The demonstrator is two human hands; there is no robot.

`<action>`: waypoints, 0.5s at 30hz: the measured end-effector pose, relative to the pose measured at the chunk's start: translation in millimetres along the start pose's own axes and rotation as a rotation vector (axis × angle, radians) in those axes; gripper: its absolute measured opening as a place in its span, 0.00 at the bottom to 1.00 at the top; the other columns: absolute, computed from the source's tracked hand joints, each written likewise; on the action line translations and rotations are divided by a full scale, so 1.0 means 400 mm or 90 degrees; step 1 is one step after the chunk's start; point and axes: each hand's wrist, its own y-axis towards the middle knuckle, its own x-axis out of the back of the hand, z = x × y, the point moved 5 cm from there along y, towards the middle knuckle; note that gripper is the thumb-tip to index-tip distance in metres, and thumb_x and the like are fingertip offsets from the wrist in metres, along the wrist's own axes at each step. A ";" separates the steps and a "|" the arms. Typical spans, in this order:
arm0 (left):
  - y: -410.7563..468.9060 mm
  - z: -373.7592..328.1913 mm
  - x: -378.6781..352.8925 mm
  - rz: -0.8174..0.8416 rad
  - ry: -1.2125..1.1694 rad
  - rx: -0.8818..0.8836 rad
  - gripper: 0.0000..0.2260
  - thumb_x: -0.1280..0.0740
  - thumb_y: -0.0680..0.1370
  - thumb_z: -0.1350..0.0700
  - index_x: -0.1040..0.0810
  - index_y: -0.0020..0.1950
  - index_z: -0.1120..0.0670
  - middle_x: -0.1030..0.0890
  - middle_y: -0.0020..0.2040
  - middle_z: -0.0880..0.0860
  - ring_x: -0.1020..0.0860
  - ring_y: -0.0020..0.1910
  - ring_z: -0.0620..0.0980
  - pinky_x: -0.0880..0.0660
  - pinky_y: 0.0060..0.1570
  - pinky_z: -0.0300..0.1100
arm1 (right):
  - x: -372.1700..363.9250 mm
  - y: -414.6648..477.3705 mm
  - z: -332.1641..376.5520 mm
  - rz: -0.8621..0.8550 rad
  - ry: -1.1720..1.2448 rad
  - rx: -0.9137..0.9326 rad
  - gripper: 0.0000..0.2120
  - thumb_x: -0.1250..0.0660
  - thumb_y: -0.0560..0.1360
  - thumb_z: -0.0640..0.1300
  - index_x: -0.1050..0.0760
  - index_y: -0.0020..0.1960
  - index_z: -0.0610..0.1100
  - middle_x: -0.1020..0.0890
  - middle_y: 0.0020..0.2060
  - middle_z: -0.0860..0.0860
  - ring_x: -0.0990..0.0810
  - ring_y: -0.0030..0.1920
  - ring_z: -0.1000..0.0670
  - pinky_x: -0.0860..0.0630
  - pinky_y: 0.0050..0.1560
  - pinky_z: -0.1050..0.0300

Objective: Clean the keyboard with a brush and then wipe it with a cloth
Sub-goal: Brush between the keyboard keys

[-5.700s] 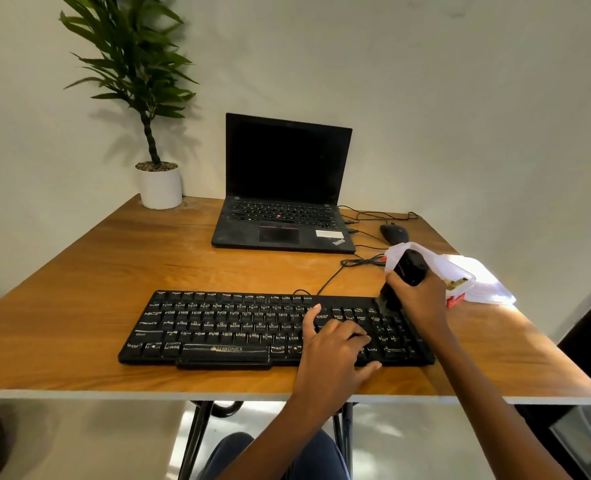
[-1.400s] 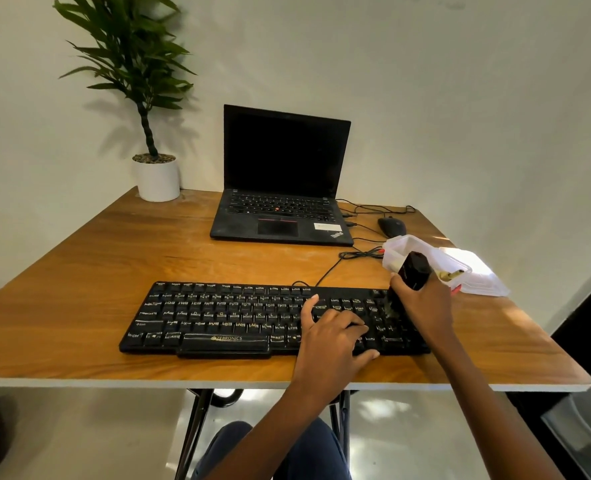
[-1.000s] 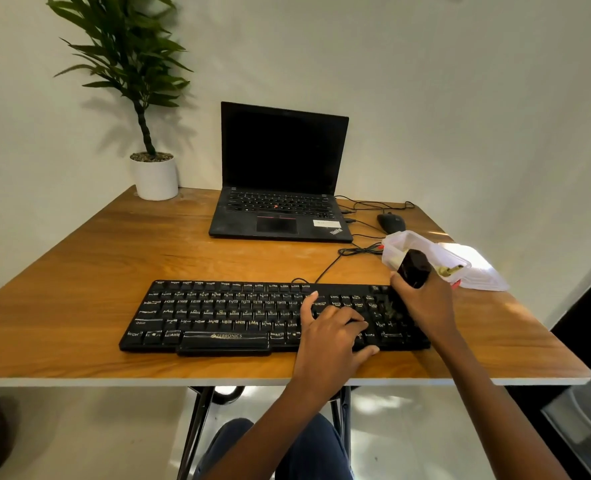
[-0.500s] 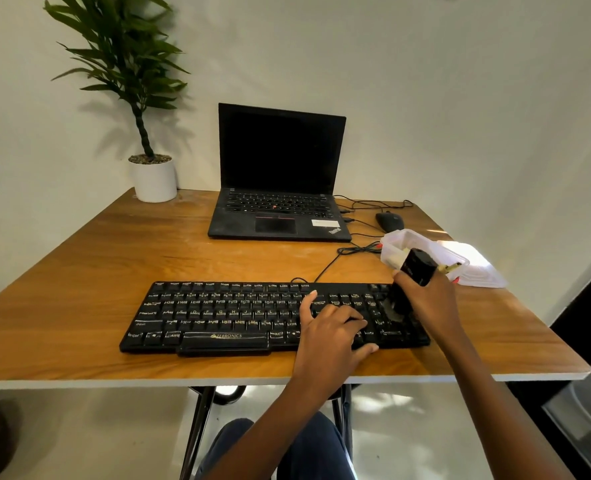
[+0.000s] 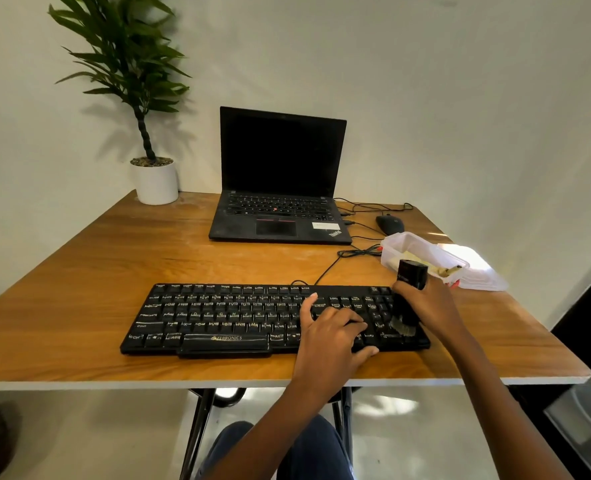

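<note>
The black keyboard (image 5: 238, 317) lies flat near the front edge of the wooden table (image 5: 79, 289), its cable (image 5: 325, 271) running back toward the laptop (image 5: 280, 188). My right hand (image 5: 430, 306) is clamped round the black brush (image 5: 404, 306), bristles down on the number pad at the keyboard's right end. My left hand (image 5: 332, 337) holds nothing, its fingers spread over the keys just left of the brush, steadying the board. By my reading this is the brushing step, with the long run of keys to the left yet to be swept and the wiping not begun. The next move calls for short, light strokes along the rows, so the bristles reach the gaps, and for my left hand to give way as the brush travels. Just beyond my right hand sits a clear plastic container (image 5: 391, 249), with a pale sheet (image 5: 474, 268) beside it that may be the cloth, though I cannot tell; a mouse (image 5: 390, 224) and a potted plant (image 5: 153, 180) stand further back
</note>
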 end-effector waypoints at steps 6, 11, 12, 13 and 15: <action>0.002 0.002 -0.002 0.009 0.005 0.002 0.18 0.41 0.70 0.35 0.17 0.47 0.43 0.20 0.45 0.39 0.22 0.46 0.39 0.47 0.67 0.53 | -0.002 -0.014 0.008 -0.041 0.022 0.027 0.06 0.34 0.74 0.44 0.30 0.48 0.46 0.24 0.41 0.50 0.25 0.45 0.51 0.28 0.46 0.56; 0.002 0.000 -0.002 0.010 0.008 0.003 0.19 0.42 0.70 0.35 0.17 0.46 0.43 0.20 0.45 0.39 0.22 0.46 0.38 0.46 0.67 0.53 | 0.007 -0.025 0.014 -0.145 0.074 0.063 0.06 0.34 0.74 0.43 0.29 0.50 0.46 0.24 0.39 0.51 0.26 0.38 0.59 0.31 0.38 0.67; 0.002 0.001 -0.002 0.011 0.009 0.004 0.18 0.41 0.70 0.35 0.17 0.46 0.43 0.20 0.45 0.38 0.22 0.46 0.38 0.46 0.67 0.53 | 0.002 -0.024 0.010 -0.127 0.079 0.055 0.06 0.33 0.74 0.43 0.28 0.50 0.45 0.24 0.39 0.51 0.26 0.38 0.58 0.31 0.37 0.67; 0.002 0.002 -0.003 0.013 0.009 0.004 0.18 0.41 0.70 0.35 0.17 0.46 0.43 0.20 0.45 0.38 0.22 0.46 0.38 0.46 0.67 0.53 | -0.004 -0.023 0.006 -0.112 0.063 0.050 0.06 0.33 0.74 0.43 0.28 0.49 0.44 0.24 0.38 0.51 0.26 0.38 0.56 0.31 0.37 0.67; 0.002 0.001 -0.003 0.014 0.010 0.004 0.18 0.40 0.70 0.35 0.17 0.46 0.43 0.20 0.45 0.38 0.22 0.47 0.38 0.47 0.67 0.53 | 0.001 -0.025 0.003 -0.150 0.024 0.067 0.08 0.33 0.74 0.44 0.27 0.51 0.43 0.24 0.39 0.52 0.25 0.41 0.54 0.31 0.37 0.66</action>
